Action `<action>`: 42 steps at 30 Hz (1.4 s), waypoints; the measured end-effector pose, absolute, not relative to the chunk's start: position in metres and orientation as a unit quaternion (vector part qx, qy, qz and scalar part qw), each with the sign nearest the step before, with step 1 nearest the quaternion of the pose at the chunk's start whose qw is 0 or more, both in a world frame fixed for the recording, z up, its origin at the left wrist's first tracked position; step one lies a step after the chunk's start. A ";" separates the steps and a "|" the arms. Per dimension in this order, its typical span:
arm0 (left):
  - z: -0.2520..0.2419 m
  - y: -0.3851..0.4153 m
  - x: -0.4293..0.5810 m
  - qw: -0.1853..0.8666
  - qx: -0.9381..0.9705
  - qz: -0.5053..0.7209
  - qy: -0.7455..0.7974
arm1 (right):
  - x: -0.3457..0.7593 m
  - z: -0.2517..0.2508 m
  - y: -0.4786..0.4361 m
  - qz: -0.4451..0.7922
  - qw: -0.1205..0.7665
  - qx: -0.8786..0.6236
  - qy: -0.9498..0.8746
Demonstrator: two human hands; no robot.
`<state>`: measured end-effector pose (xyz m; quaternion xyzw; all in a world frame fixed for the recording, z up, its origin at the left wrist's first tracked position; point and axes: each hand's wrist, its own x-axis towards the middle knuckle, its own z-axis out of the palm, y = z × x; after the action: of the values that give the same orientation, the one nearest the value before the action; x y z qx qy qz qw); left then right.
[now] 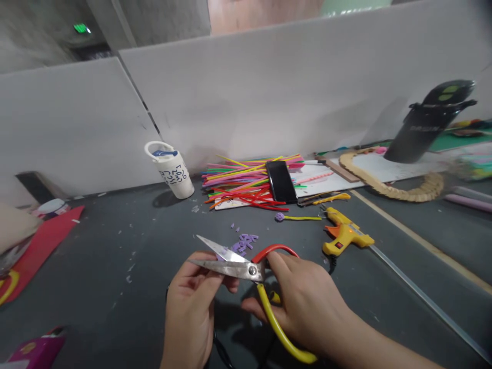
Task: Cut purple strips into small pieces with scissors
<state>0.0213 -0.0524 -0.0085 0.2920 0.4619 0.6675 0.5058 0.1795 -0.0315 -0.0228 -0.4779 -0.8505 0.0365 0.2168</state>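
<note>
My right hand point(307, 297) is closed round a pair of scissors point(238, 268) with one red and one yellow handle, their blades parted and pointing left. My left hand point(194, 300) is at the blades, thumb and fingers drawn together; what they pinch is mostly hidden, though a bit of purple shows by the fingertips between the blades. Just beyond the blades lies a small heap of cut purple pieces point(244, 243). Farther back rests a yellow-green stem with a purple ball tip point(280, 217).
A yellow glue gun point(346, 233) with a long clear glue stick lies to the right. Colourful pipe cleaners point(238, 177) and a black phone point(282, 182) are at the back, with a white cup point(175, 174) left of them. A black tumbler point(423, 125) stands back right; red sheet point(48, 241) lies left.
</note>
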 end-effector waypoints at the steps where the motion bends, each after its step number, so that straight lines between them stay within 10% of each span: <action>1: -0.009 -0.053 0.021 0.502 0.298 0.667 0.462 | 0.180 -0.023 -0.031 0.035 0.218 -0.476 -0.851; 42: -0.008 -0.054 0.023 0.505 0.284 0.663 0.474 | 0.180 -0.025 -0.032 0.063 0.207 -0.472 -0.855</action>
<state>0.0233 -0.0544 -0.0077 0.2841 0.4743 0.6629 0.5048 0.1798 -0.0323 -0.0246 -0.4719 -0.8548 0.0626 0.2066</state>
